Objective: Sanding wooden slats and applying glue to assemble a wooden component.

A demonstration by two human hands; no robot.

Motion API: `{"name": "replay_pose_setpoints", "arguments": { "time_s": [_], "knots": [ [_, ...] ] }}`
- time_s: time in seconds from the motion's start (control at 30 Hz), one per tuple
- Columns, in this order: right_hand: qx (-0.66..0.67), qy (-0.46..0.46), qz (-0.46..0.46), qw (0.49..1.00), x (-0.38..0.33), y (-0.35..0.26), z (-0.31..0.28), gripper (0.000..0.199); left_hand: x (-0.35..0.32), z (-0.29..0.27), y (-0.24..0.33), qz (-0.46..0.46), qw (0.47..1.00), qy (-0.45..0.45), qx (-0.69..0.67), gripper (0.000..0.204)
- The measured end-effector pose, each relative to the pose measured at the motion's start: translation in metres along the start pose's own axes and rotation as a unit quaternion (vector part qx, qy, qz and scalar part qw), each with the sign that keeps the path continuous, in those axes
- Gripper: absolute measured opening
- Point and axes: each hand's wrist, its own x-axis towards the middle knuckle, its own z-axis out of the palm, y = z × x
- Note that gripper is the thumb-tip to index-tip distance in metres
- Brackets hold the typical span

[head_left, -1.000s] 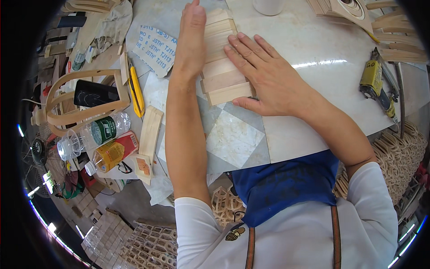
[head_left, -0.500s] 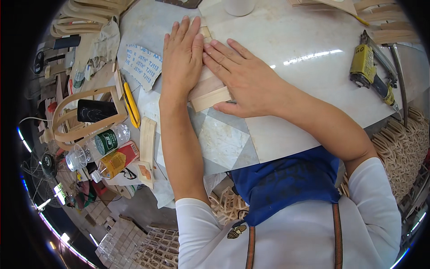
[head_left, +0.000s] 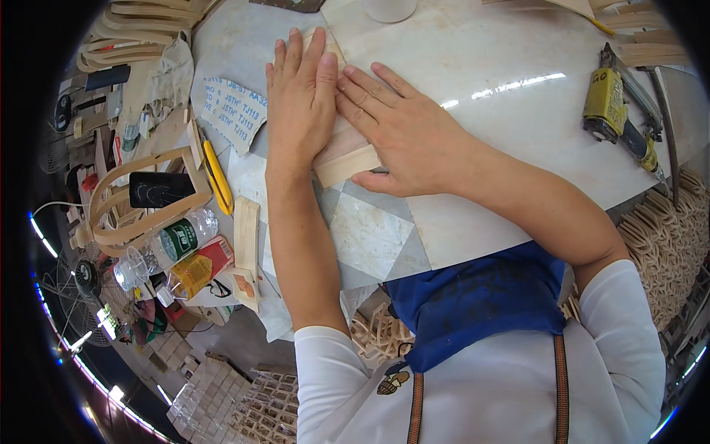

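A pale flat wooden piece [head_left: 347, 164] lies on the worktable [head_left: 488, 140], mostly covered by my two hands. My left hand [head_left: 299, 103] rests flat along its left side, fingers stretched toward the far edge. From the right, my right hand [head_left: 403, 133] lies across it with fingers apart, their tips meeting the left hand near its thumb. Only the near end of the wood and a sliver at the far end [head_left: 334, 46] show. Left of my left hand is a torn piece of printed paper [head_left: 233, 111].
A yellow utility knife [head_left: 217, 177], a phone [head_left: 160, 189] in a curved wooden frame, a plastic bottle [head_left: 185, 235] and a drink carton [head_left: 198, 268] crowd the left. At right lies a yellow-black air nail gun [head_left: 606, 107]. A white cup [head_left: 390, 9] stands at the far edge.
Both hands stay on the wood almost unmoved. The surroundings shift slightly in the picture as the view tilts a little.
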Motion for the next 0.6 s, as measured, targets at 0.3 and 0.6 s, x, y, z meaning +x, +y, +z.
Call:
{"name": "replay_pose_setpoints", "arguments": {
  "time_s": [0.3, 0.6],
  "knots": [
    [-0.047, -0.007, -0.015, 0.999, -0.001, 0.001, -0.002, 0.097, -0.005, -0.004, -0.002, -0.015, 0.998, -0.021, -0.057, 0.081],
    [-0.095, -0.015, -0.027, 0.995, -0.003, 0.003, 0.003, 0.102, -0.049, -0.031, 0.017, -0.094, 0.93, 0.039, -0.355, 0.087]
  ]
}}
